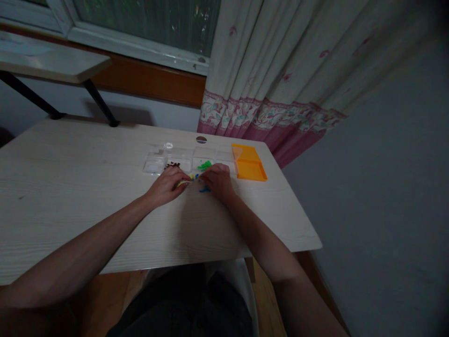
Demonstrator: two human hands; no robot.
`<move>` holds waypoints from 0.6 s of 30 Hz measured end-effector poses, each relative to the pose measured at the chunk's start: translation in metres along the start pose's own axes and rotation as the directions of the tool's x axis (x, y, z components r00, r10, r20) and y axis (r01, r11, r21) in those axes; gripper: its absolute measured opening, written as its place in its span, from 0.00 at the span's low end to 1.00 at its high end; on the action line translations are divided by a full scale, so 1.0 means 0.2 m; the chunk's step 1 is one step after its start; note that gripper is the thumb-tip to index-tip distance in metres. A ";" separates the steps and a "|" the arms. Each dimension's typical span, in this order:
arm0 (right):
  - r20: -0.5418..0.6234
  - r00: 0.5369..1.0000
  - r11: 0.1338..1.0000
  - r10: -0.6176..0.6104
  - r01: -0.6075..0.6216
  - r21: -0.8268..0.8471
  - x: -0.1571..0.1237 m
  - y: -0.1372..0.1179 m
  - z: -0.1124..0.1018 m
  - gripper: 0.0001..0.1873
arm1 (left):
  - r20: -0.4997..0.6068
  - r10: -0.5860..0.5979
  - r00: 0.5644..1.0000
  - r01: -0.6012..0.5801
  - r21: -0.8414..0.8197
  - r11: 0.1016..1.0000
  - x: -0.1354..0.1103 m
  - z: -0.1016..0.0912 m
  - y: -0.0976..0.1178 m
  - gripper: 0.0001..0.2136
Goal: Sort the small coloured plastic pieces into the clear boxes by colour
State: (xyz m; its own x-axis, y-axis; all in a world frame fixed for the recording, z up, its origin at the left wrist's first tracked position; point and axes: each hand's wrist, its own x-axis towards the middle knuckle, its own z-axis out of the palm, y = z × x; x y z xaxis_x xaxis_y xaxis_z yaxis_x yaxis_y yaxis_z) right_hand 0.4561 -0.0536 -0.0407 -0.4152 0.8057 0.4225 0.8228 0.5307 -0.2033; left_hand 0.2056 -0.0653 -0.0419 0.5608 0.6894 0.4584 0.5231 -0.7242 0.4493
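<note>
My left hand (167, 186) rests at the table with thumb and fingertips pinched together, beside small yellow pieces (191, 177). Facing it, my right hand (218, 181) is also closed in a pinch, close to small blue pieces (204, 190). What either pinch holds is too small to make out. Just beyond the hands stand clear plastic trays (179, 159) with compartments. Green pieces (204, 165) lie in one compartment, and dark brown pieces (173, 165) show in another, partly behind my left hand.
An orange open case (250, 164) lies right of the trays on the pale wooden table (87, 196). Behind the trays is a small round dark object (201, 139). A raised shelf (52, 61) on black legs stands back left. A curtain (259, 103) hangs behind the table.
</note>
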 end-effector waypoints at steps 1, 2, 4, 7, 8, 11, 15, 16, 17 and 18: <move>-0.058 0.996 0.998 0.067 -0.067 -0.007 0.00 0.02 -0.01 0.11 | -0.002 0.002 1.000 -0.002 -0.006 1.000 0.00 0.00 0.00 0.12; -0.124 0.982 0.990 0.141 -0.143 -0.011 0.00 0.05 -0.03 0.11 | -0.004 0.002 1.000 -0.002 -0.012 1.000 0.00 0.00 0.00 0.12; -0.257 0.927 0.958 0.275 -0.286 -0.006 -0.01 0.11 -0.05 0.12 | -0.004 0.002 1.000 -0.002 -0.023 1.000 0.00 0.00 0.00 0.12; -0.346 0.839 0.895 0.420 -0.446 0.004 -0.01 0.18 -0.05 0.12 | 0.003 0.006 1.000 -0.006 -0.025 1.000 0.00 0.00 0.00 0.12; -0.345 0.827 0.882 0.445 -0.472 0.006 -0.01 0.19 -0.05 0.12 | 0.004 0.008 1.000 -0.008 -0.025 1.000 0.00 0.00 -0.01 0.12; -0.331 0.824 0.874 0.460 -0.485 0.008 0.00 0.21 -0.02 0.11 | -0.003 0.014 1.000 -0.014 -0.024 1.000 0.00 0.00 -0.01 0.11; -0.349 0.820 0.878 0.453 -0.478 0.017 0.01 0.21 0.00 0.13 | -0.011 0.003 1.000 -0.003 -0.016 1.000 0.00 0.00 -0.02 0.11; -0.350 0.821 0.880 0.452 -0.475 0.021 0.01 0.22 0.00 0.13 | -0.010 -0.001 1.000 0.001 -0.012 1.000 0.00 0.00 -0.02 0.11; -0.349 0.822 0.882 0.450 -0.471 0.025 0.00 0.22 0.00 0.13 | -0.008 -0.005 1.000 0.005 -0.009 1.000 0.00 0.00 -0.02 0.11; -0.349 0.824 0.884 0.447 -0.467 0.031 0.00 0.22 0.00 0.13 | -0.005 -0.008 1.000 0.008 -0.005 1.000 0.00 0.00 -0.02 0.11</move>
State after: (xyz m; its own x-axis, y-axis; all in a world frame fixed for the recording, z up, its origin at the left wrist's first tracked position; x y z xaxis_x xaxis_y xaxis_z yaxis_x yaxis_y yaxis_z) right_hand 0.4919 -0.0300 -0.0488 0.1613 0.8092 0.5650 0.9091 0.1009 -0.4041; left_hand 0.2043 -0.0622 -0.0436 0.5530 0.6956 0.4586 0.5247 -0.7183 0.4568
